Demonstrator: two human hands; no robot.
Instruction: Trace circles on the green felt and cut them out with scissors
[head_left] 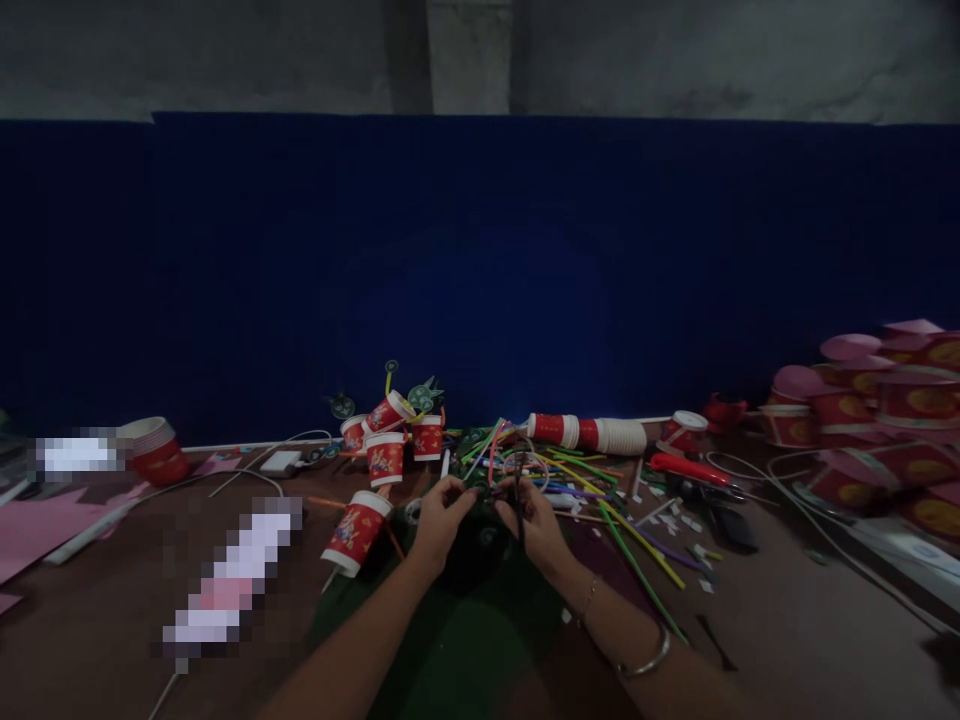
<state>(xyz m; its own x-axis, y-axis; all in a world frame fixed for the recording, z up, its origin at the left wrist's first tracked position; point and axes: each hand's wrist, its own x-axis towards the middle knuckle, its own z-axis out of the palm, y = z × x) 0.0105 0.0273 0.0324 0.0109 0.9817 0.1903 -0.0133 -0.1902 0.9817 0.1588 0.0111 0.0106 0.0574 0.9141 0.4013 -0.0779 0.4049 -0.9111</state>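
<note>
My left hand (448,510) is closed, thumb and fingertips pinching the edge of a small dark green piece (487,492) that looks like paper. Close beside it, my right hand (534,525) is wrapped round a dark slim tool (519,500), seemingly scissors, held upright. Its tips are hard to make out in the dim light. Below both hands spreads a dark green sheet (450,650). Just beyond them lies a heap of coloured fuzzy craft sticks (577,475). Red printed paper cups (386,458) with green paper cutouts (424,396) stand left of the hands.
A tipped red cup (358,533) lies left of the left forearm. Stacked cups (589,433) lie along the blue partition (480,270). At right are a red-handled tool (697,470), a white cable (810,500), paper scraps and piled red cups (885,410). Pink paper (52,525) lies far left.
</note>
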